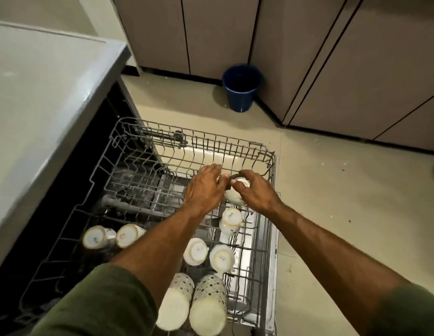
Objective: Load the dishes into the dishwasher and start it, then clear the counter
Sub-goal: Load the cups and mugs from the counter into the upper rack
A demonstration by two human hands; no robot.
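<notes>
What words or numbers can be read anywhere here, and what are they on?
None can be read for certain.
White stickers on the upturned cup bases in the rack: dark print, too blurred to read, for example on this cup and this one.
Cup at the left: a red mark on its base, unreadable.
Blue bucket and cabinets: no text visible.

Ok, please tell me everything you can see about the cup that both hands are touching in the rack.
The cup is white or cream and looks ceramic and glossy. It is turned upside down, its round base facing up and tilted a little toward the far end. It sits in the right part of the grey wire upper rack, beyond the other inverted cups. The right hand grips it with curled fingers; the left hand touches its left side. Something dark shows at its far edge; I cannot tell what.
</notes>
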